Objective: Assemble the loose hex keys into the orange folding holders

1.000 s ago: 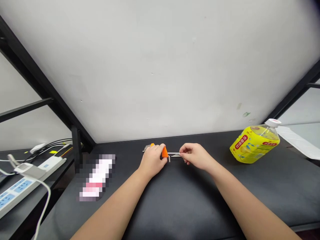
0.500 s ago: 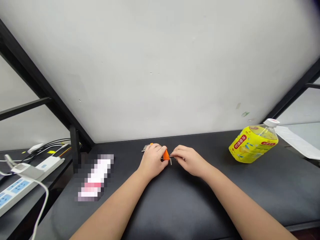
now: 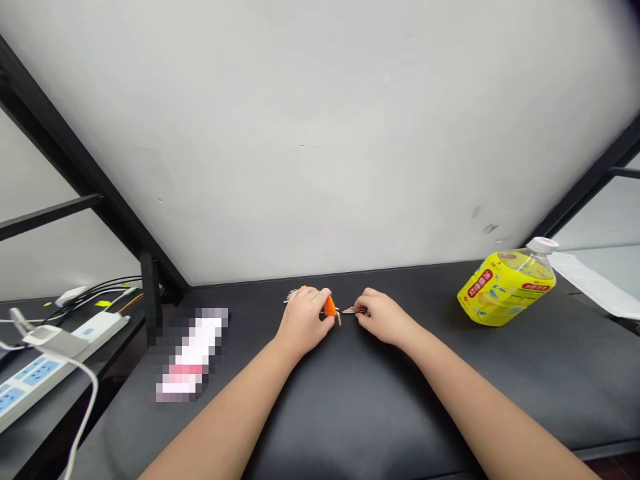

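Note:
Near the wall, on the dark padded surface, my left hand is closed around an orange hex key set. A row of thin metal tips shows beyond its fingers on the left, and a bent hex key points down on the right. Most of the set is covered by the hand. My right hand, a short gap to the right, pinches slim silvery metal pieces whose ends point towards the set. Its fingers hide the rest, so their exact kind cannot be made out.
A yellow-labelled drink bottle stands tilted-looking at the right, with a white sheet behind it. A blurred-out pinkish-white item lies left. A power strip with cables is at far left; black frame bars flank the wall.
My right hand has drawn slightly right, away from the orange set, and more of the silvery pieces shows at its fingertips. My left hand stays nearly in place, still gripping the set.

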### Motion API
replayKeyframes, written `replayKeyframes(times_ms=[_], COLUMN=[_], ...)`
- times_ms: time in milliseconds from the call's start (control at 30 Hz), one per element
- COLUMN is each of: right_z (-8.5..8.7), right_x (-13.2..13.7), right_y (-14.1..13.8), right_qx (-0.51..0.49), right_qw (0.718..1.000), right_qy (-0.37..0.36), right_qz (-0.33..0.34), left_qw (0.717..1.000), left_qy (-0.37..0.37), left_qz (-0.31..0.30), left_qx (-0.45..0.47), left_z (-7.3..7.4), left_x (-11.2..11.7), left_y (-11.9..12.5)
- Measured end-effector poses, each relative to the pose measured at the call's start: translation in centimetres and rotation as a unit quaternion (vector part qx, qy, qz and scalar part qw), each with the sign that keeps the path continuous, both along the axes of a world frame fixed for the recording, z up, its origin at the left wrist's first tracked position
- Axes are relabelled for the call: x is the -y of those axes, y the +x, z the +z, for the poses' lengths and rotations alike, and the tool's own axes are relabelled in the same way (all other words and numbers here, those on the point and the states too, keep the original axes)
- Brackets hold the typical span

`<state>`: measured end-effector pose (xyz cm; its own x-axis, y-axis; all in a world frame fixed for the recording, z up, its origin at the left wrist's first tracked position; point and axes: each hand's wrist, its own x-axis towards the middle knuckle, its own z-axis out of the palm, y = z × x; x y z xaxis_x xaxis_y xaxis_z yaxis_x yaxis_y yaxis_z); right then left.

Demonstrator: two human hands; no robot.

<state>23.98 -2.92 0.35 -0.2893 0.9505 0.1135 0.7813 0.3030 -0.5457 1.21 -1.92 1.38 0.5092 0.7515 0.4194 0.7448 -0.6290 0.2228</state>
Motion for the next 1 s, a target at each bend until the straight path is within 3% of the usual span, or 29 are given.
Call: replayKeyframes(times_ms=[133,567,733,833,1000], right_z=[0.0,0.6,0.9,1.0,1.0], right_x=[0.1,0.3,0.5,0.5,0.5], right_y=[0.0,-0.7,-0.4,0.0,0.0], right_qx=[0.07,0.157,0.039,-0.055,-0.097], right_qw=[0.998,0.987,0.999,0.997,0.987], right_qy=[-0.008,-0.002,0.007,0.048,0.119], right_qz=[0.008,-0.016,-0.008,0.026,0.051], left_qw=[1.0,1.0,0.999,0.999,0.998], left_qy=[-0.001,-0.002,-0.011,-0.014,-0.012], left_qz=[0.003,0.009,0.018,0.024,0.025], left_qx=[-0.002,-0.022,-0.031,-0.042,-0.051], left_z=[0.1,0.0,0.0,0.0,-0.1], left_x=[0.0,-0.1,-0.1,-0.1,-0.2], left_y=[0.0,0.1,0.1,0.1,0.1])
